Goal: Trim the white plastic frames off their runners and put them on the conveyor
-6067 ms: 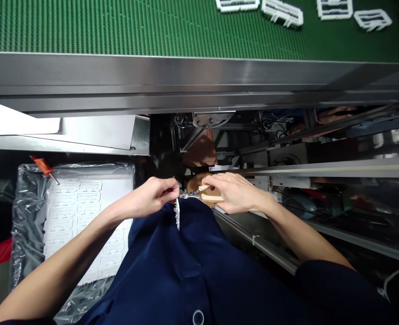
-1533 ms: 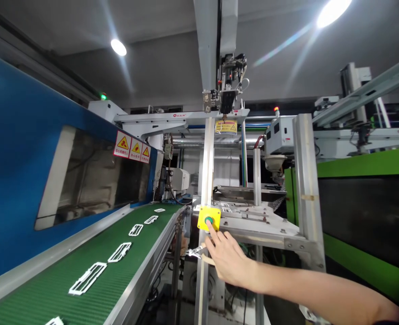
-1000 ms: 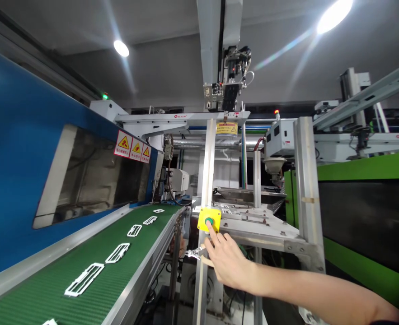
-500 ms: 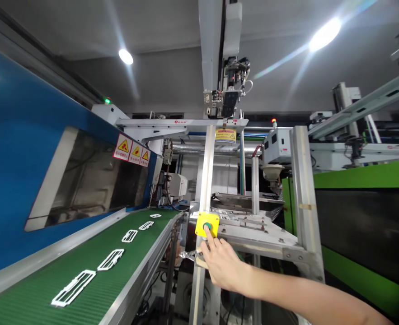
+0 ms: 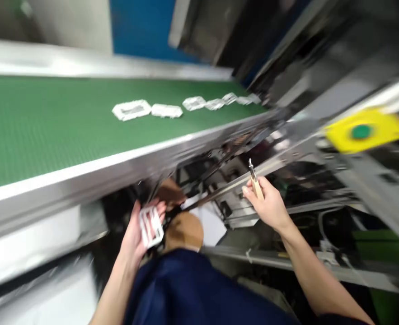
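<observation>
The view is smeared by motion. My left hand [image 5: 140,230] holds a white plastic frame part [image 5: 151,227] against its palm, low in front of my dark blue top. My right hand [image 5: 269,205] is closed round the pale handles of small cutting pliers [image 5: 254,179], their metal tip pointing up. Both hands hang below the steel edge of the green conveyor belt [image 5: 46,126]. Several white frame parts [image 5: 131,109] lie in a row on the belt.
A yellow box with a green button [image 5: 362,132] sits at the right on a metal frame. Dark machinery and cables fill the space under the belt. A brown rounded object [image 5: 184,231] lies between my hands. A blue machine wall [image 5: 141,27] stands behind the belt.
My right hand has left the green button and dropped below the belt, still holding the pliers. My view has swung down. My left hand has come into view with a white part.
</observation>
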The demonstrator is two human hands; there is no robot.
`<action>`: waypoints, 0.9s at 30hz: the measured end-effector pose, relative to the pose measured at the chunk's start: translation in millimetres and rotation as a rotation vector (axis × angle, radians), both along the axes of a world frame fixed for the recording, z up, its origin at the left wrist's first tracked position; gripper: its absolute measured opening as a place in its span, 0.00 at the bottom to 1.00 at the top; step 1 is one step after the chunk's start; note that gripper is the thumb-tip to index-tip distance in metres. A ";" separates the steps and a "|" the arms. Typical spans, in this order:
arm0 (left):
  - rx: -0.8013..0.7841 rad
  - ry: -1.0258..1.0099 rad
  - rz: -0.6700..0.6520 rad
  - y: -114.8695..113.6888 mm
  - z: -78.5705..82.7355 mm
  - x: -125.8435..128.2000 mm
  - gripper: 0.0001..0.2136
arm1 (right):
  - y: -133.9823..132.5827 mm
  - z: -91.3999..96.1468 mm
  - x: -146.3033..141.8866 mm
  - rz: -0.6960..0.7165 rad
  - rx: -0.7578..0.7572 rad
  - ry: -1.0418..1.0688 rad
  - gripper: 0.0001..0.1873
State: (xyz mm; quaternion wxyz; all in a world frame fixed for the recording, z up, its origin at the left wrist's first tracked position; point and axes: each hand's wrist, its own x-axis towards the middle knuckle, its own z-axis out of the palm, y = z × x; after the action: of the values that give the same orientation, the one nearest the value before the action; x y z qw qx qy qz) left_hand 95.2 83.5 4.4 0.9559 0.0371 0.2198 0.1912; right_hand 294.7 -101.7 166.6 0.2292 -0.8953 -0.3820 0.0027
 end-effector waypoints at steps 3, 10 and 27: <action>0.016 0.100 0.190 -14.2 -5.4 -34.3 0.23 | 18.8 -78.5 -44.3 0.163 0.067 0.544 0.13; 0.042 0.034 0.341 -18.0 9.0 -39.1 0.30 | 44.9 -142.6 -121.6 0.311 0.184 1.242 0.12; 0.020 0.036 0.435 -28.8 8.8 -46.5 0.30 | 62.5 -129.3 -125.1 0.524 0.226 1.229 0.09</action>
State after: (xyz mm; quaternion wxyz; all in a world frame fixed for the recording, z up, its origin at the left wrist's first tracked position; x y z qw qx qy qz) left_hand 48.7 54.8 13.2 0.8876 0.0018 0.2377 0.3946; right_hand 169.6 -39.3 37.3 0.4889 -0.5796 -0.3846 0.5265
